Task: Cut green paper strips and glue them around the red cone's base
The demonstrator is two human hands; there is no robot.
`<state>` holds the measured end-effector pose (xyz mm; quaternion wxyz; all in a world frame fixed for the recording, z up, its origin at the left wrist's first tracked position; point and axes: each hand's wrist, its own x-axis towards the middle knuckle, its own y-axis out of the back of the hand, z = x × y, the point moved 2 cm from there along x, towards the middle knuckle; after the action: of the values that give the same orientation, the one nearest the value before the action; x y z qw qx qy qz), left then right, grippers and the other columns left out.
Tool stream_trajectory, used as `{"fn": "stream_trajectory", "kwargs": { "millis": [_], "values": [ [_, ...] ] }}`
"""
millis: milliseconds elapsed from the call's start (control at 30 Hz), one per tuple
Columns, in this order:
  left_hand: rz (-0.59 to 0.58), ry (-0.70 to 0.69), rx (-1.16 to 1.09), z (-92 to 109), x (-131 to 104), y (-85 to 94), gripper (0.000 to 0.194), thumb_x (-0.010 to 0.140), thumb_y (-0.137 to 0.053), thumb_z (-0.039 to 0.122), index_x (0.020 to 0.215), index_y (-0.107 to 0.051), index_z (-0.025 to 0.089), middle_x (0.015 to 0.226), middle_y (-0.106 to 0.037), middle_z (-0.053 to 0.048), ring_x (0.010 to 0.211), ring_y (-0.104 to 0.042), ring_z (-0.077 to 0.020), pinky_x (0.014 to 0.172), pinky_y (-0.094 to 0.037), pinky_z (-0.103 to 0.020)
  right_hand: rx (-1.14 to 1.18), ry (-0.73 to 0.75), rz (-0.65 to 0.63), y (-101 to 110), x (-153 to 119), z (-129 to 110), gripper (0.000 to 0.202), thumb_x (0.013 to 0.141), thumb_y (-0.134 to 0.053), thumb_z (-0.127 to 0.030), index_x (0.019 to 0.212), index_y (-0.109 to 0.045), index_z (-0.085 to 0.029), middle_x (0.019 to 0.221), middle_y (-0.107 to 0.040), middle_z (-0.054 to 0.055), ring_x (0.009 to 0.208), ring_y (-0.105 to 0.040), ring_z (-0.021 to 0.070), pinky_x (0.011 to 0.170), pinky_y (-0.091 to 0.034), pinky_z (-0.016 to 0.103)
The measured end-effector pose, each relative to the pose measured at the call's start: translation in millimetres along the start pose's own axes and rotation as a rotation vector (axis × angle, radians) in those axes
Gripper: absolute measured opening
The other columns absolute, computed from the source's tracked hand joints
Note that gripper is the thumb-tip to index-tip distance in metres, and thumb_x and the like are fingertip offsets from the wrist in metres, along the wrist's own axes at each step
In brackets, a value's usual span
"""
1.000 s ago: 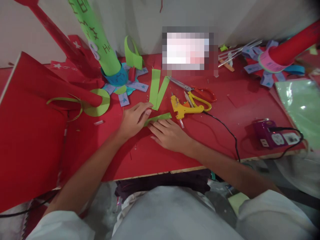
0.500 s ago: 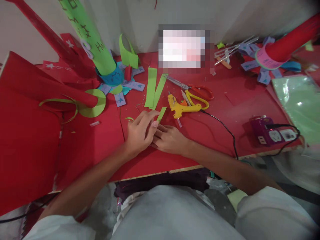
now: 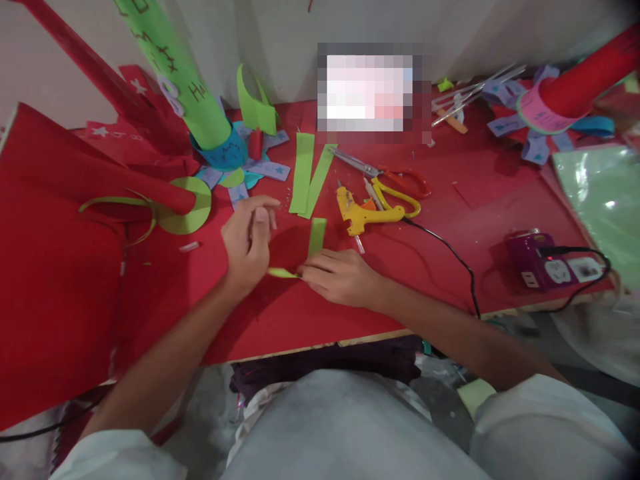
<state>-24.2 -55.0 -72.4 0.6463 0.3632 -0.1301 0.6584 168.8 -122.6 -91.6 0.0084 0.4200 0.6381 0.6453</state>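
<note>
My right hand (image 3: 343,279), fingers closed, pinches a green paper strip (image 3: 284,273) low over the red table. One piece of green stands up behind its fingers, and the narrow twisted part runs left toward my left hand (image 3: 247,243). That hand is raised with loosely bent fingers, thumb apart from them, and nothing visible between them. The strip's left end is hidden behind it. Just beyond the hands lie two flat green strips (image 3: 302,173). To their right are a yellow glue gun (image 3: 370,215) and scissors (image 3: 400,183) with red handles.
At the left stand a green paper tube (image 3: 195,100) in a blue base and a large red sheet (image 3: 45,267). Yellow-handled scissors (image 3: 407,207) lie behind the glue gun. A purple power adapter (image 3: 533,260) with a black cable sits right, near a plastic packet (image 3: 600,200).
My left hand has moved left, away from my right hand, and its fingers have loosened. A stretch of the green strip now shows between the hands. The right hand has stayed nearly in place.
</note>
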Motion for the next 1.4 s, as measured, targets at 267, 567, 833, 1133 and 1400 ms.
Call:
{"fn": "stream_trajectory", "kwargs": {
  "millis": [267, 567, 833, 1133, 1400],
  "values": [
    [-0.587, -0.432, 0.365, -24, -10, -2.7, 0.028, 0.098, -0.051, 0.015, 0.110, -0.077, 0.021, 0.080, -0.080, 0.000, 0.061, -0.067, -0.0106, 0.057, -0.042, -0.023, 0.300, -0.007, 0.104, 5, -3, 6, 0.017, 0.104, -0.055, -0.015, 0.106, -0.072, -0.017, 0.095, -0.076, 0.007, 0.088, -0.070, 0.0184, 0.075, -0.053, 0.029],
    [-0.760, -0.541, 0.495, -12, -20, 1.6, 0.033, 0.105, -0.046, 0.025, 0.085, -0.073, 0.020, 0.065, -0.070, -0.001, 0.056, -0.064, -0.0135, 0.052, -0.030, -0.030, 0.341, -0.209, 0.168, 8, 0, 11, 0.022, 0.108, -0.052, -0.018, 0.117, -0.071, -0.018, 0.100, -0.080, 0.008, 0.093, -0.075, 0.0186, 0.085, -0.060, 0.030],
    [-0.902, -0.439, 0.397, -9, -15, 16.1, 0.031, 0.100, -0.052, 0.013, 0.117, -0.076, 0.022, 0.093, -0.083, -0.003, 0.071, -0.074, -0.0153, 0.062, -0.042, -0.031, 0.361, -0.459, 0.282, 0, -5, 15, 0.053, 0.109, -0.060, -0.038, 0.156, -0.046, -0.019, 0.082, -0.075, 0.000, 0.065, -0.068, 0.0140, 0.066, -0.059, 0.024],
    [-0.881, -0.426, 0.420, -17, -22, 13.8, 0.034, 0.103, -0.051, 0.019, 0.126, -0.076, 0.022, 0.098, -0.083, -0.005, 0.074, -0.075, -0.0167, 0.062, -0.044, -0.030, 0.192, -0.349, 0.245, 9, 2, 13, 0.020, 0.108, -0.057, -0.021, 0.119, -0.073, -0.022, 0.097, -0.076, 0.008, 0.089, -0.074, 0.0189, 0.080, -0.061, 0.029],
    [-0.886, -0.417, 0.432, -19, -23, 13.6, 0.030, 0.103, -0.052, 0.021, 0.121, -0.076, 0.022, 0.086, -0.081, -0.004, 0.070, -0.072, -0.0148, 0.061, -0.042, -0.030, 0.186, -0.234, 0.219, 10, -1, 18, 0.040, 0.103, -0.043, -0.002, 0.119, -0.073, -0.023, 0.103, -0.079, 0.009, 0.099, -0.075, 0.0221, 0.090, -0.062, 0.038]
  ]
}}
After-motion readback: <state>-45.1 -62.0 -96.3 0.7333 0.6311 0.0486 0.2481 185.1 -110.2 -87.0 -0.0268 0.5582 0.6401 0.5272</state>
